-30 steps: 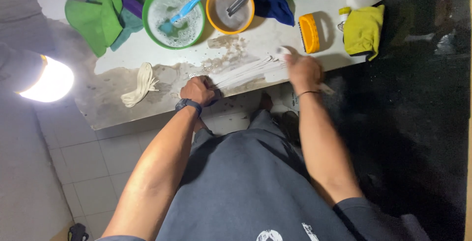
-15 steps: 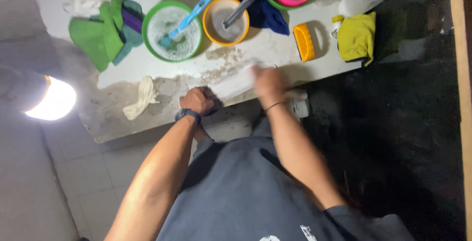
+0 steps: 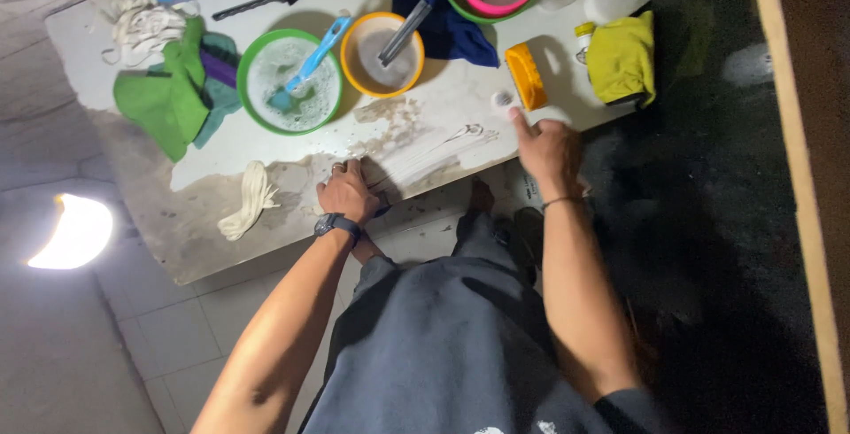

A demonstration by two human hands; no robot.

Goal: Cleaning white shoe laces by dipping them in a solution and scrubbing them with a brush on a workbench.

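R hand just left the white lace, now open, reaching twd small cap; L hand pins lace to table.

A wet, smeared white table carries a green bowl, orange bowl, yellow brush and green cloth.

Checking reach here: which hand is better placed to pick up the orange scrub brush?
Right. The right hand points a finger beside the orange scrub brush. The left hand lies pressed on the white table, farther away.
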